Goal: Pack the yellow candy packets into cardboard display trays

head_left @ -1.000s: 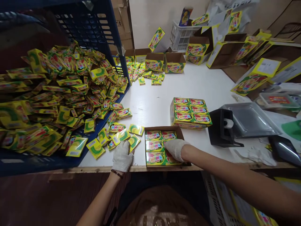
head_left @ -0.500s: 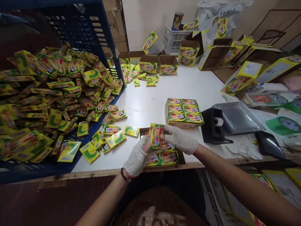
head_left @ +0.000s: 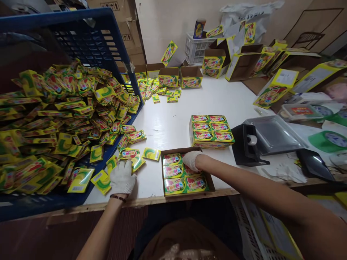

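My left hand [head_left: 123, 178], in a white knit glove, reaches over loose yellow-green candy packets [head_left: 130, 154] on the table, fingers stretched forward and touching them. Whether it grips one is hard to see. My right hand [head_left: 192, 160], also gloved, is down inside an open cardboard box [head_left: 162, 173] at the table's front edge, its fingers hidden below the hand. Packets [head_left: 173, 185] lie in rows in that box, face up. Behind it stands a filled display box [head_left: 211, 131] with packets stacked in rows.
A blue crate [head_left: 114, 39] heaped with packets stands at the left. A black tape dispenser [head_left: 245, 144], a clear plastic tray [head_left: 276, 133] and green tape [head_left: 326, 142] are at the right. Several open boxes [head_left: 191, 77] line the back. A white basket [head_left: 196, 50] holds more packs.
My left hand has left the open box and moved left onto the loose packets. The packet held between both hands is now down in the box, where my right hand has lowered.
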Motion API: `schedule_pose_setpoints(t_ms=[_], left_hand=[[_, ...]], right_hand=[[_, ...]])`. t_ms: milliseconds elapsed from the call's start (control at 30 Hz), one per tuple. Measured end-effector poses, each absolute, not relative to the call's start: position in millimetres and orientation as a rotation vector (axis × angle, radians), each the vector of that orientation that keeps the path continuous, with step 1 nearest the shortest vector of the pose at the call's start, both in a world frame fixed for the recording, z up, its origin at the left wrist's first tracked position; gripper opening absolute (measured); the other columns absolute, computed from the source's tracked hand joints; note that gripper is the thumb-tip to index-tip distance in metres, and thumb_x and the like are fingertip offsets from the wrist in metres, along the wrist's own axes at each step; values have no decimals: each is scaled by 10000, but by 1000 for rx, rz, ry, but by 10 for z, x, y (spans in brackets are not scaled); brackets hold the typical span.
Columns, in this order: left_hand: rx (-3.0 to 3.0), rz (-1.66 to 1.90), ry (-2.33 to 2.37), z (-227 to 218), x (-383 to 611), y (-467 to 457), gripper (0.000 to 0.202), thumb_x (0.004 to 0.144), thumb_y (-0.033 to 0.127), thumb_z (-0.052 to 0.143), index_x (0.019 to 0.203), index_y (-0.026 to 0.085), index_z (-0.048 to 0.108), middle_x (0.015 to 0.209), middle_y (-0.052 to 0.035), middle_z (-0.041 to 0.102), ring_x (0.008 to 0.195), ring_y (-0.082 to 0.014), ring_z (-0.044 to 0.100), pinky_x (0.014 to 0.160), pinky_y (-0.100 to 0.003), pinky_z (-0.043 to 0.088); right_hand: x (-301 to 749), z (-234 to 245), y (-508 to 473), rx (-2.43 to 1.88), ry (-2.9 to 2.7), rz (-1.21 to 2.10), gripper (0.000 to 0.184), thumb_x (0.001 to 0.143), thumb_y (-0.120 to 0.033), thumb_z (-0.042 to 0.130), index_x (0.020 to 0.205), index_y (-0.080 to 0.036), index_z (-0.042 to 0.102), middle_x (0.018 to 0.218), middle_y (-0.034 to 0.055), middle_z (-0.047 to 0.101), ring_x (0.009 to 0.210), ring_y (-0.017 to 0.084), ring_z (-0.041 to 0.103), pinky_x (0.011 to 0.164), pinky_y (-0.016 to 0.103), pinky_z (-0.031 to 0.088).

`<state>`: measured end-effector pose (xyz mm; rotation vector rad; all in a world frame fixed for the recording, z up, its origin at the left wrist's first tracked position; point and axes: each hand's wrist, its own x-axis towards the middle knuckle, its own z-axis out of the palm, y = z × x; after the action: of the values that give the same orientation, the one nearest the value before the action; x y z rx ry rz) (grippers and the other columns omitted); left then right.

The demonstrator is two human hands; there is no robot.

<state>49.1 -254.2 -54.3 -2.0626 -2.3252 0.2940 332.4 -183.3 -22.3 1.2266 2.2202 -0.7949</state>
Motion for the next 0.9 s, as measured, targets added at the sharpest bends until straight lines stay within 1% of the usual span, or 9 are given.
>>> schedule_pose_setpoints(t_ms=[67, 200, 333, 467, 567, 667, 733, 800, 900], left_hand=[[-2091, 115, -2375, -592, 472, -2599, 462, 818, 287, 528, 1257, 143, 523, 1094, -145, 632, 991, -306, 594, 839, -409, 448], [-2197, -686, -2342, -585, 660, -2688, 580, 792, 377, 616, 1304, 140, 481, 1087, -124, 627, 1036, -283, 592, 899, -387, 474], [-2400, -1162, -2061, -428, 1100, -2695, 537, 807, 385, 633, 1291, 182, 521, 1075, -101, 611, 1053, -263, 586, 944, -385, 478], [-2550, -1497, -2084, -218, 1553, -2641, 561, 783, 377, 667, 1296, 182, 551, 1129, -115, 614, 1104, -279, 568, 984, -427, 466], [-2938, -2028, -2135, -115, 1803, -2578, 570, 826, 463, 626, 1314, 181, 543, 1265, -120, 600, 1193, -288, 547, 1009, -430, 465], [-3281, -2362, -2045, -127, 1958, -2528, 512, 898, 514, 519, 1282, 179, 575, 1219, -105, 642, 1148, -272, 585, 949, -403, 507], [-3191, -2096, -2230, -201, 2017, -2521, 461, 926, 521, 462, 1191, 184, 630, 1092, -89, 687, 1059, -257, 619, 910, -404, 517], [-3139, -1453, -2269, -304, 2061, -2546, 394, 946, 474, 427, 1039, 186, 679, 969, -82, 698, 973, -249, 632, 889, -421, 510], [-3166, -550, -1800, -445, 2139, -2631, 284, 904, 400, 526, 986, 178, 684, 1048, -115, 683, 1057, -294, 589, 979, -512, 436]], right_hand=[[3385, -267, -1898, 1282, 2193, -770, 345, 581, -45, 763, 919, -95, 708, 880, 140, 725, 850, 298, 700, 770, 379, 537], [3538, -280, -2056, 1408, 2203, -727, 314, 735, -98, 678, 1048, -106, 657, 1097, 197, 667, 972, 298, 675, 829, 373, 512], [3596, -170, -2120, 1487, 2237, -791, 243, 865, -168, 555, 1098, -140, 618, 1113, 157, 659, 972, 252, 671, 802, 322, 517], [3669, 111, -2122, 1728, 2331, -1488, 395, 999, -267, 244, 1298, -139, 469, 1037, 98, 672, 860, 171, 676, 686, 265, 535], [3771, 291, -2114, 1606, 2497, -2022, 378, 945, -284, 395, 1273, -125, 497, 1116, 93, 652, 1018, 187, 628, 814, 295, 525], [3877, 369, -2056, 1562, 2614, -1989, 317, 903, -284, 468, 1148, -113, 572, 1082, 85, 667, 1020, 197, 607, 854, 315, 499], [3928, 390, -1974, 1742, 2642, -1666, 280, 877, -278, 511, 1090, -120, 604, 1031, 74, 682, 962, 198, 616, 820, 308, 495], [3938, 396, -1879, 1823, 2620, -1187, 247, 843, -262, 573, 1046, -144, 648, 1000, 64, 695, 926, 201, 626, 797, 292, 486], [3824, 343, -1794, 1601, 2470, -547, 229, 853, -199, 583, 1048, -169, 701, 1032, 96, 714, 954, 226, 648, 810, 300, 483]])
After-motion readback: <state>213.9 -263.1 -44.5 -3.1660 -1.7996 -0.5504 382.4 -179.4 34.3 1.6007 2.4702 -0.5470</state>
